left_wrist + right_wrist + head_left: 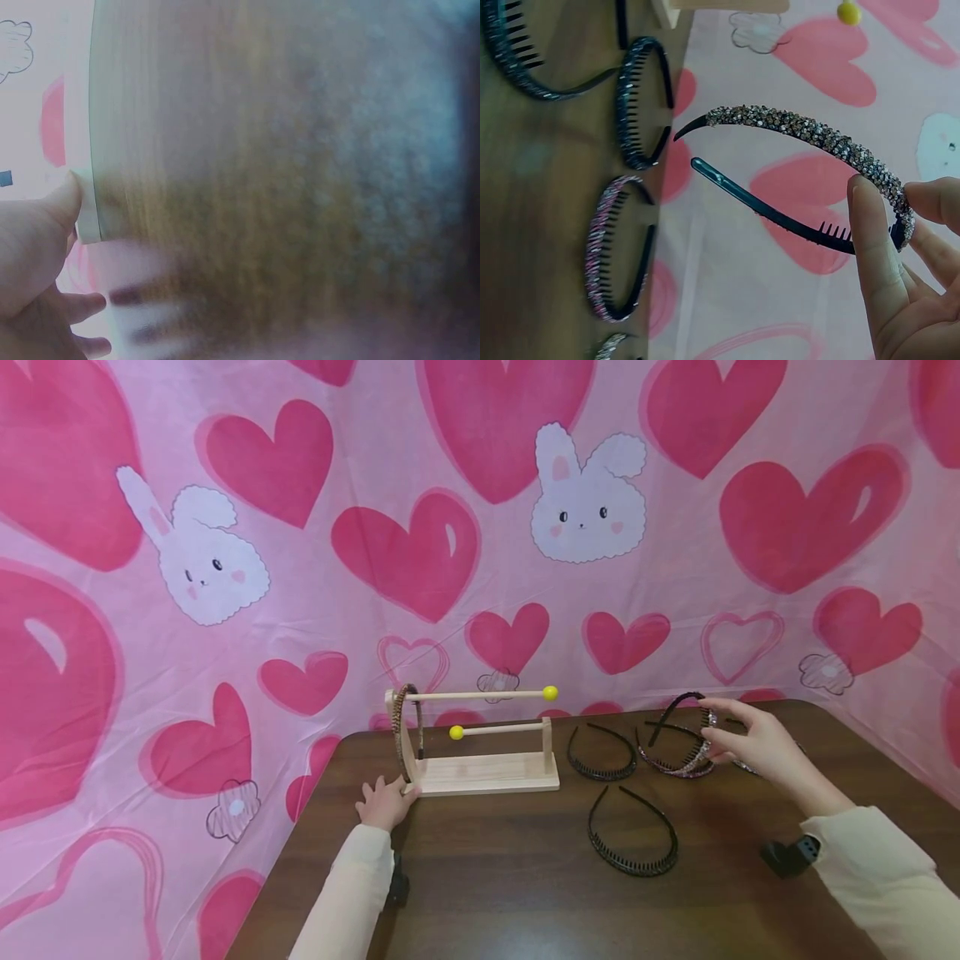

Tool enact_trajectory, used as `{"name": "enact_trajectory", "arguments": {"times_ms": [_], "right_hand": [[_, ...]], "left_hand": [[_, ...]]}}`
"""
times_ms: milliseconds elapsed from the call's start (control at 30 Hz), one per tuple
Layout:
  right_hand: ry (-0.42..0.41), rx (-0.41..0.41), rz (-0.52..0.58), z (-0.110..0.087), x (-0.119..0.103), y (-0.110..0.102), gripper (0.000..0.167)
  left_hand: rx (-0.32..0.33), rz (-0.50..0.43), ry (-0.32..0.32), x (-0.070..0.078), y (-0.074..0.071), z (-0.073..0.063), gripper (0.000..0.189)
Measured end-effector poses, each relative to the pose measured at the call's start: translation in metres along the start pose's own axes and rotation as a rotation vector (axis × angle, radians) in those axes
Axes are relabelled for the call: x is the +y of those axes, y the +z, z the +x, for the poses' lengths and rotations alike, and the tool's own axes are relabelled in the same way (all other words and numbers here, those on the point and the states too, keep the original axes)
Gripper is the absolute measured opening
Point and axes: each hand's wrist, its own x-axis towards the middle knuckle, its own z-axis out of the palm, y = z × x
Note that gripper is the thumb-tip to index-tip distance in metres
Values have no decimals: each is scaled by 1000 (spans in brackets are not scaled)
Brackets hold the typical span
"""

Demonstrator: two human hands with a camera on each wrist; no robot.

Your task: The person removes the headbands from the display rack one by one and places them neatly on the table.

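My right hand (757, 739) pinches a headband (802, 127) by its curved end, between thumb and fingers. Rough silvery beads cover its band, and black comb teeth show inside. In the head view it is raised over the other headbands on the right of the table. At the left end of a pale wooden headband stand (480, 774), my left hand (384, 803) holds the corner of the base, thumb against the wood, other fingers spread. A brown-patterned headband (400, 727) hangs around the stand's upper rod (480, 696), near its left upright.
Right of the stand lie a dark headband (602, 774) and, nearer me, another black toothed headband (637, 867). A pink-and-black glittery headband (596, 262) lies below the raised one. Yellow balls (551, 692) cap the rods. A heart-patterned cloth (390, 452) hangs behind the brown table (510, 877).
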Motion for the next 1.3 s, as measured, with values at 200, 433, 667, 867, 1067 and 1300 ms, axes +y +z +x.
{"name": "enact_trajectory", "arguments": {"times_ms": [200,433,667,867,1067,1300], "right_hand": [[9,18,-8,-12,17,-3,45],[19,5,-12,-26,30,-6,39],[27,-43,9,-37,42,-11,39],[65,-58,-22,-48,53,-12,40],[146,-87,-63,-59,59,-17,34],[254,-241,-122,-70,61,-28,14]], "left_hand": [[5,9,8,-1,0,0,52],[-5,3,-3,-1,-1,-1,52],[-9,1,-5,0,-2,-1,53],[-5,1,-3,0,-2,-1,53],[-6,3,-8,0,-1,-1,53],[-15,-5,-10,1,-2,-1,53]]}}
